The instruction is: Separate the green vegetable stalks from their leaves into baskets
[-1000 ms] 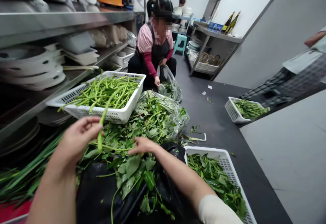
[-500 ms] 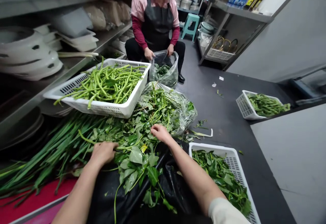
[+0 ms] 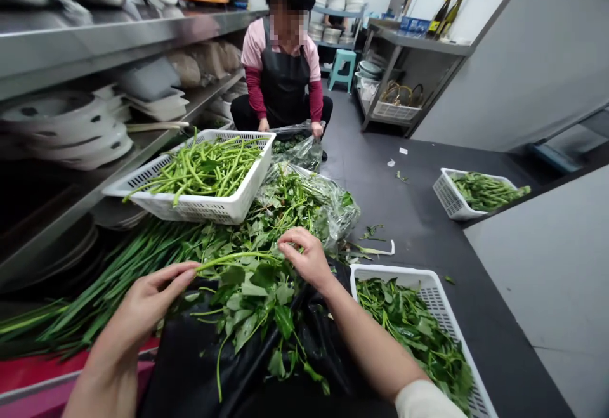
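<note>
My left hand (image 3: 147,297) pinches the cut end of a long green leafy stem (image 3: 233,255) between thumb and fingers. The stem runs across to my right hand (image 3: 307,258), whose curled fingers close at its leafy end; the exact grip is partly hidden. Below and between the hands, loose sweet-potato-like leaves (image 3: 257,297) lie over a black apron (image 3: 190,361) on my lap. Just beyond them spreads a heap of the same greens (image 3: 290,205), partly inside a clear plastic bag (image 3: 340,215).
A white basket of long green beans (image 3: 228,209) stands ahead, with long green stalks (image 3: 114,285) beside it. To my right is a white basket (image 3: 431,275) of picked leaves. A co-worker (image 3: 285,69) crouches opposite, holding a plastic bag (image 3: 304,151). Metal shelving (image 3: 143,37) lines the left.
My left hand has drawn back and up out of the leaves with a stem in its fingers. My right hand has shifted slightly. The co-worker's bag has been lowered.
</note>
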Action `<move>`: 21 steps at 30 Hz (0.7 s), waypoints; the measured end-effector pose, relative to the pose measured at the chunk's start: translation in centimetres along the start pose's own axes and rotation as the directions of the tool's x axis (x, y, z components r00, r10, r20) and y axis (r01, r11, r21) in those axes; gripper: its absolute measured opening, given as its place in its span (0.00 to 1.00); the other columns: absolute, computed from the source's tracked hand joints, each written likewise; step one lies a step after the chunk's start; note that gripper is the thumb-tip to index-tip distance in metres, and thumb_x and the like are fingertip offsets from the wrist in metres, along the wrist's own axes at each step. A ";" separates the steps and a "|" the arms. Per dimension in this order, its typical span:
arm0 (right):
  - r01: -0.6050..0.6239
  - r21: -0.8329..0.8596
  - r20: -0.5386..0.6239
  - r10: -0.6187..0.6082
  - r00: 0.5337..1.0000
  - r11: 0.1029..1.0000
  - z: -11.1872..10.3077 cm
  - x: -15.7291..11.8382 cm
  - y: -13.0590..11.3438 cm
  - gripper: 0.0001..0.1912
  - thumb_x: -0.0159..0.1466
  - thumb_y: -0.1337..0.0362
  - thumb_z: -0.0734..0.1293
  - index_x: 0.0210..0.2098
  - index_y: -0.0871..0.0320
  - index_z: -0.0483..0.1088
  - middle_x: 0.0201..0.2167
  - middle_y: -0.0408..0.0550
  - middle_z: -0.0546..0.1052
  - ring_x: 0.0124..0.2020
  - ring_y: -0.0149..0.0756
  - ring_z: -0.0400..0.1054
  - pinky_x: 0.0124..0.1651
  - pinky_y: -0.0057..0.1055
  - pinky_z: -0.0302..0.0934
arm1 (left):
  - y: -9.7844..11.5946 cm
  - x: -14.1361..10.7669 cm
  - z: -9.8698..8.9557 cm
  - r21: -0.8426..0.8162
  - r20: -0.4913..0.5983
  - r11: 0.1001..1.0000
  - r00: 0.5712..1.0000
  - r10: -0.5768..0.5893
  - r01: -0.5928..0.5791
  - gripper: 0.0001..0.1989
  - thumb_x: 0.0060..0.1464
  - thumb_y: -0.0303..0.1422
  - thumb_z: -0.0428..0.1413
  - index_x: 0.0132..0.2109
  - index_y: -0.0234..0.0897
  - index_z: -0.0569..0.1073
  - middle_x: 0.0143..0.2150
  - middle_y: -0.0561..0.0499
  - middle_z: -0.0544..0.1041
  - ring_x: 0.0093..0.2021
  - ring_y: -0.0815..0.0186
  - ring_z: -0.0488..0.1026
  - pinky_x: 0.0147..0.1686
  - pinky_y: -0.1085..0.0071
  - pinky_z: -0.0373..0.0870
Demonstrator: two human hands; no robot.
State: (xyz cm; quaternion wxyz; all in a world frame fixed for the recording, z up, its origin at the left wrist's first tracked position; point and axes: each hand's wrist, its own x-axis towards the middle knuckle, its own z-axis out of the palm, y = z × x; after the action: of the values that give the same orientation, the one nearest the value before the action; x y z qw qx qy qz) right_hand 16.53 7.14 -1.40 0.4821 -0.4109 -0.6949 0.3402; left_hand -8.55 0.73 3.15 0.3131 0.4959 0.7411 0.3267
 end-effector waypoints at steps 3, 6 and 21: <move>0.189 -0.112 0.121 -0.175 0.977 0.976 -0.6 -0.2 -1.9 0.06 0.60 0.66 0.64 0.29 0.57 0.74 0.34 0.46 0.74 0.39 0.34 0.66 0.46 0.34 0.55 | 0.3 -0.6 0.2 -0.060 0.116 0.998 0.993 0.008 -0.001 0.25 0.35 0.53 0.60 0.33 0.37 0.79 0.38 0.46 0.80 0.40 0.55 0.74 0.41 0.67 0.70; 0.254 -0.185 0.261 -0.202 0.944 0.949 -0.8 -0.2 -2.9 0.05 0.60 0.66 0.65 0.31 0.56 0.74 0.37 0.46 0.73 0.40 0.33 0.66 0.46 0.33 0.54 | 1.1 -1.1 0.0 -0.053 0.151 0.993 0.982 0.115 -0.108 0.22 0.35 0.53 0.60 0.31 0.39 0.79 0.38 0.46 0.80 0.42 0.54 0.73 0.47 0.65 0.66; 0.199 -0.418 0.174 -0.137 0.975 0.886 0.7 -1.4 -2.7 0.04 0.55 0.67 0.60 0.24 0.58 0.63 0.25 0.45 0.68 0.33 0.35 0.60 0.42 0.34 0.51 | 2.8 -3.2 0.7 -0.043 0.195 0.977 0.957 0.214 -0.209 0.20 0.42 0.51 0.56 0.32 0.40 0.79 0.38 0.47 0.79 0.41 0.55 0.74 0.44 0.67 0.68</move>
State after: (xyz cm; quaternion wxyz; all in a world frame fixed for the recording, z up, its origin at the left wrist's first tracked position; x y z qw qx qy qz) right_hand 15.46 4.67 0.23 0.3566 -0.4210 -0.8181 0.1623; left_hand -5.52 -1.38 5.44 0.3541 0.5990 0.6454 0.3152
